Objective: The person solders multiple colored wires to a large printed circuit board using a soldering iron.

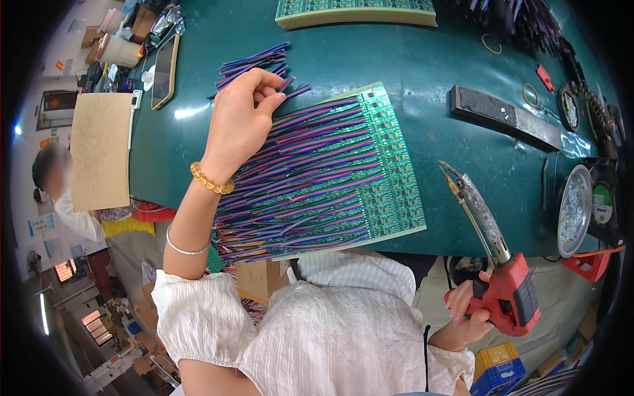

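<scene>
My left hand (239,112) is closed in a pinch on a short multi-coloured wire strip (286,84), above the top left corner of a green circuit board panel (404,171). Rows of similar wires (297,178) run leftward from the panel, their right ends joined to it. Just beyond my fingers lies a loose pile of wire strips (254,61). My right hand (467,310) grips the handle of a red and black soldering gun (508,297) at the table's near edge. Its metal tip (444,165) points up and left, to the right of the panel, apart from it.
A stack of circuit board panels (356,16) stands at the far edge. On the right are a dark metal bar (505,117), a round metal dish (574,211) and a solder reel (601,198). A phone (165,72) and cardboard sheet (101,152) are left. Another person (79,211) sits beyond.
</scene>
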`<state>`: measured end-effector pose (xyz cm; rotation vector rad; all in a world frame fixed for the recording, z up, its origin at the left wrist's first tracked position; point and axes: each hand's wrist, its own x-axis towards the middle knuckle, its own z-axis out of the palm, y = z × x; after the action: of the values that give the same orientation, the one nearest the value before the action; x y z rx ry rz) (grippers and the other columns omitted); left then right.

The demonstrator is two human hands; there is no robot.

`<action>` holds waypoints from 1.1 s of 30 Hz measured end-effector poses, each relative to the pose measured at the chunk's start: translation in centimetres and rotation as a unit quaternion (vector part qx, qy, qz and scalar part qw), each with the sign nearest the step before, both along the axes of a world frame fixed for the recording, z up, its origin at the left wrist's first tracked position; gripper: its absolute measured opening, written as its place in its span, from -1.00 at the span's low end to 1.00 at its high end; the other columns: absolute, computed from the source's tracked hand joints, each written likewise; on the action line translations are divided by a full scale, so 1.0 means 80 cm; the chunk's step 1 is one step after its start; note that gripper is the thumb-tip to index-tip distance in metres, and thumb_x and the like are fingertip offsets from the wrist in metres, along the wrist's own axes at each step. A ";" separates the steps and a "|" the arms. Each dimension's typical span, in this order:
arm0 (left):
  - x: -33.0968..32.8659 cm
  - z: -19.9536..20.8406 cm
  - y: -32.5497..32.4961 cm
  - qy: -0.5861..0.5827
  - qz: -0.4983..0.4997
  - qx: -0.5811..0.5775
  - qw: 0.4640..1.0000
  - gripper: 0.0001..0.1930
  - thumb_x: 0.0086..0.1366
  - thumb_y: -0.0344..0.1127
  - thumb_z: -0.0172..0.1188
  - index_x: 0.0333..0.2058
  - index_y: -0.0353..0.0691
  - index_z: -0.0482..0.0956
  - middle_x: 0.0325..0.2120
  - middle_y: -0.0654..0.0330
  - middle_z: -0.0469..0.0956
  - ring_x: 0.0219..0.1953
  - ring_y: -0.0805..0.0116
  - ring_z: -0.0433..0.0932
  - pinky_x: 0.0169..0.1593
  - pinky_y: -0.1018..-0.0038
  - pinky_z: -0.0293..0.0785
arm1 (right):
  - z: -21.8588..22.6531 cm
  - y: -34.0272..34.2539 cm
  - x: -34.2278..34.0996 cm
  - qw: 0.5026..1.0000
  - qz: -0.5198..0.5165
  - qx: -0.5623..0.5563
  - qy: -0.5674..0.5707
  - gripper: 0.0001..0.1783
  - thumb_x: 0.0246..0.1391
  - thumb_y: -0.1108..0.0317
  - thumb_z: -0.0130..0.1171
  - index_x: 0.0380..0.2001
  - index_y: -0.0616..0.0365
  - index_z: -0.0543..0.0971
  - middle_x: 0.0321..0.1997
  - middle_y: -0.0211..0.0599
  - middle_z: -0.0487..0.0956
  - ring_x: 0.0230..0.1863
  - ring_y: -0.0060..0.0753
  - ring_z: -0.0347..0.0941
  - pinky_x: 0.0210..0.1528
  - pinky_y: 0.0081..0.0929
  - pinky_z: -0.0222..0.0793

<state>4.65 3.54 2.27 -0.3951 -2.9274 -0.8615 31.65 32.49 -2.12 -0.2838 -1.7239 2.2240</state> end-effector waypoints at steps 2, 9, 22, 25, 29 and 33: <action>0.002 0.002 0.000 0.019 -0.005 0.007 1.000 -0.90 0.16 -0.53 0.22 -0.33 -0.38 0.54 -0.48 0.12 0.56 -0.46 0.34 0.54 -0.31 0.44 0.45 | -0.002 0.000 0.003 1.000 -0.002 -0.009 -0.001 -0.17 0.15 -0.17 0.09 0.09 0.47 0.25 -0.80 -0.42 0.31 -0.81 -0.58 0.17 -0.73 -0.61 0.12; 0.092 0.053 0.056 0.071 -0.119 0.056 0.989 -0.93 0.14 -0.57 0.22 -0.38 -0.35 0.52 -0.52 0.11 0.42 -0.46 0.23 0.46 -0.39 0.41 0.39 | 0.006 -0.006 0.004 0.997 -0.020 -0.017 -0.068 -0.02 -0.04 -0.35 0.13 0.09 0.41 0.29 -0.78 -0.47 0.30 -0.78 -0.51 0.18 -0.67 -0.52 0.15; 0.135 0.010 0.110 -0.028 -0.042 0.045 0.998 -0.87 0.08 -0.53 0.25 -0.44 -0.25 0.46 -0.49 0.14 0.38 -0.48 0.12 0.44 -0.42 0.31 0.37 | -0.002 0.013 -0.001 0.998 0.012 -0.060 -0.011 -0.03 -0.05 -0.35 0.18 0.14 0.28 0.29 -0.76 -0.44 0.39 -0.75 -0.49 0.27 -0.66 -0.48 0.22; 0.135 0.006 0.113 -0.046 -0.007 0.053 0.997 -0.92 0.15 -0.55 0.21 -0.47 -0.31 0.48 -0.53 0.20 0.41 -0.56 0.39 0.35 -0.49 0.53 0.23 | -0.006 0.023 -0.001 0.993 0.080 -0.075 0.037 -0.05 -0.03 -0.35 0.18 0.14 0.27 0.29 -0.73 -0.41 0.42 -0.72 -0.46 0.32 -0.63 -0.45 0.25; 0.132 0.005 0.115 -0.060 -0.001 0.034 0.998 -0.89 0.12 -0.56 0.24 -0.48 -0.33 0.46 -0.55 0.20 0.42 -0.54 0.43 0.38 -0.47 0.54 0.28 | 0.019 0.044 0.001 0.985 0.129 -0.102 -0.045 -0.22 -0.01 -0.17 0.27 0.10 0.18 0.36 -0.61 -0.30 0.52 -0.57 -0.39 0.45 -0.46 -0.42 0.39; 0.125 0.003 0.115 -0.081 -0.013 0.045 0.996 -0.88 0.10 -0.58 0.24 -0.49 -0.33 0.45 -0.57 0.21 0.41 -0.55 0.47 0.41 -0.47 0.56 0.30 | 0.005 0.021 0.009 0.998 0.046 -0.043 0.009 -0.05 0.00 -0.33 0.14 0.10 0.36 0.26 -0.75 -0.42 0.41 -0.76 -0.53 0.31 -0.67 -0.57 0.23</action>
<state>14.67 12.76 2.53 -0.3746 -3.0204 -1.0735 32.34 34.14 -1.73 -0.2059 -1.6663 2.3624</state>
